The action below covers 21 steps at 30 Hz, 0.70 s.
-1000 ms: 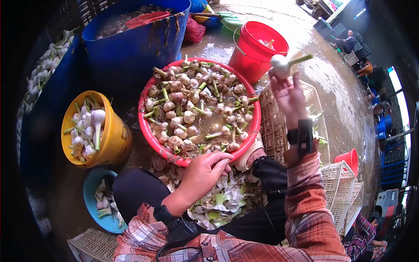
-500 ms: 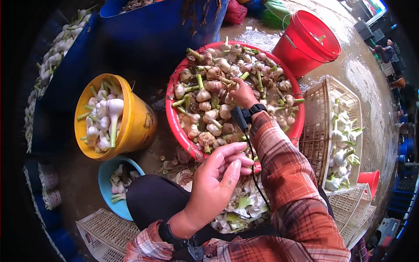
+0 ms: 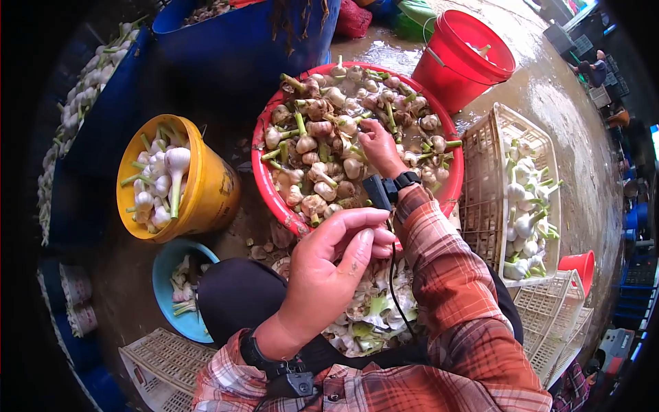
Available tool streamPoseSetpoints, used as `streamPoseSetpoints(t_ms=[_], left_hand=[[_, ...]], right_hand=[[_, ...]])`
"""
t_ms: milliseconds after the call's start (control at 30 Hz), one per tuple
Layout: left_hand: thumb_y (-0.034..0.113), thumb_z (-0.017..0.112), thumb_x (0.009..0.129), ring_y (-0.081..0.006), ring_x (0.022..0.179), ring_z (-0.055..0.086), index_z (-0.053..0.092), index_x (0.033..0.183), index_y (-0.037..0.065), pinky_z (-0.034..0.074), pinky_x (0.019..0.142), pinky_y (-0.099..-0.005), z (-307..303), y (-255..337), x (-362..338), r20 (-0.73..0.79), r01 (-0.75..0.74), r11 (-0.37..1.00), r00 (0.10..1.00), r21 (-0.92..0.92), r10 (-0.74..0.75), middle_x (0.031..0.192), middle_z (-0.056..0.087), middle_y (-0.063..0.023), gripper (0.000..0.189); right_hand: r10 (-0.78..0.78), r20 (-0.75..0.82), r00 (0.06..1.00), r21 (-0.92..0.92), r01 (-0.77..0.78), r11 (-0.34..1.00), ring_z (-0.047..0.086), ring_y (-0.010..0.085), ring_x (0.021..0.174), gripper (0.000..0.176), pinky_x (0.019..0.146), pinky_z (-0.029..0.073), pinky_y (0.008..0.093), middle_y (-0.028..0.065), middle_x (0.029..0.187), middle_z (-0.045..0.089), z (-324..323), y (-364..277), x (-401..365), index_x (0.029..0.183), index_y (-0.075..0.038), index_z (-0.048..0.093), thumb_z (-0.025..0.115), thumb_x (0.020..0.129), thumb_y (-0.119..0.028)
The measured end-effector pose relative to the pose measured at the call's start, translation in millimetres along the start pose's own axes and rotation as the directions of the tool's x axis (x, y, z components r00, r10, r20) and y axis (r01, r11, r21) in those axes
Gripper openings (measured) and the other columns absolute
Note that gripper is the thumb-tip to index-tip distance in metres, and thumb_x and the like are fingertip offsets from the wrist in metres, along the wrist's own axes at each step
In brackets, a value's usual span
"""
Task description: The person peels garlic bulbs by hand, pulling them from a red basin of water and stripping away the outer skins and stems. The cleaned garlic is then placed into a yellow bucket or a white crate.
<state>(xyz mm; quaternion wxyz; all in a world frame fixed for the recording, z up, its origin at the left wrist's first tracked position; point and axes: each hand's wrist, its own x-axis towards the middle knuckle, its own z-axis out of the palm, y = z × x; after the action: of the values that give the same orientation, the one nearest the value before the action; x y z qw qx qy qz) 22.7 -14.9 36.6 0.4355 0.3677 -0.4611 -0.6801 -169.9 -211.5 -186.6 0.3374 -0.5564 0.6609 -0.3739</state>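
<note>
Whole garlic bulbs (image 3: 306, 143) with cut stems fill a red basin (image 3: 263, 189) of murky water. My right hand (image 3: 381, 147) is over the middle of the basin, right beside the bulbs, its fingers curled together. Whatever those fingers grip is hidden by the hand. Nearer to me, my left hand (image 3: 329, 264) hangs in the air above a pile of garlic skins and leaf scraps (image 3: 374, 316). Its fingers are bent, the thumb stands apart, and nothing shows between them.
At left stand a yellow bucket (image 3: 216, 196) of cleaner garlic and a light-blue bowl (image 3: 165, 292). A red bucket (image 3: 449, 75) is behind the basin. To the right is a white crate (image 3: 480, 178) with garlic. Blue bins (image 3: 226, 51) are at the back left.
The view has shifted slightly, so the basin and buckets sit further left. My right hand has moved a little among the bulbs, with its fingers more curled. My left hand keeps its bent-finger pose.
</note>
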Motion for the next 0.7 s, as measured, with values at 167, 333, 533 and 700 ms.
streamPoseSetpoints(t_ms=[167,333,533,700], left_hand=[[0.007,0.049,0.106,-0.0132,0.094,0.065,0.057,0.127,-0.003,0.054,0.089,-0.0286,-22.1,4.3,10.0,-0.216,-0.080,0.997,0.973,0.012,0.081,0.106,0.068,-0.0095,0.025],[0.008,0.050,0.105,-0.0152,0.094,0.065,0.057,0.127,-0.003,0.054,0.090,-0.0301,-29.0,-0.1,19.3,-0.158,0.072,0.997,0.984,-0.036,-0.077,0.106,0.068,-0.0113,0.026],[0.006,0.053,0.104,-0.0157,0.101,0.066,0.059,0.129,-0.005,0.055,0.090,-0.0298,-30.2,0.1,25.2,-0.034,0.064,0.997,0.997,0.049,-0.062,0.113,0.065,-0.0119,0.028],[0.003,0.071,0.091,-0.0166,0.098,0.067,0.068,0.123,0.000,0.053,0.088,-0.0287,-21.1,-2.6,26.1,-0.019,-0.244,0.764,0.948,0.598,0.318,0.109,0.068,-0.0097,0.032]], right_hand=[[0.120,0.136,0.983,-0.152,-0.099,0.983,0.065,0.0383,0.114,0.065,0.099,0.050,0.0419,0.0239,0.120,0.068,21.6,13.7,51.7,0.138,-0.009,0.054,0.071,0.080,-0.034],[0.187,0.119,0.975,0.041,-0.193,0.980,0.071,0.0206,0.093,0.055,0.081,0.055,0.0325,0.0118,0.103,0.073,41.0,4.0,58.6,0.132,-0.010,0.061,0.075,0.079,-0.022],[-0.015,0.365,0.931,0.843,-0.324,0.430,0.066,0.0312,0.114,0.053,0.091,0.055,0.0397,0.0138,0.133,0.060,-31.6,-50.6,-31.3,0.146,-0.011,0.041,0.060,0.098,-0.023],[0.115,0.261,0.959,0.715,-0.272,0.644,0.072,0.0239,0.096,0.046,0.071,0.057,0.0275,0.0139,0.119,0.065,-82.2,-117.0,-149.9,0.134,-0.008,0.045,0.069,0.095,-0.017]])
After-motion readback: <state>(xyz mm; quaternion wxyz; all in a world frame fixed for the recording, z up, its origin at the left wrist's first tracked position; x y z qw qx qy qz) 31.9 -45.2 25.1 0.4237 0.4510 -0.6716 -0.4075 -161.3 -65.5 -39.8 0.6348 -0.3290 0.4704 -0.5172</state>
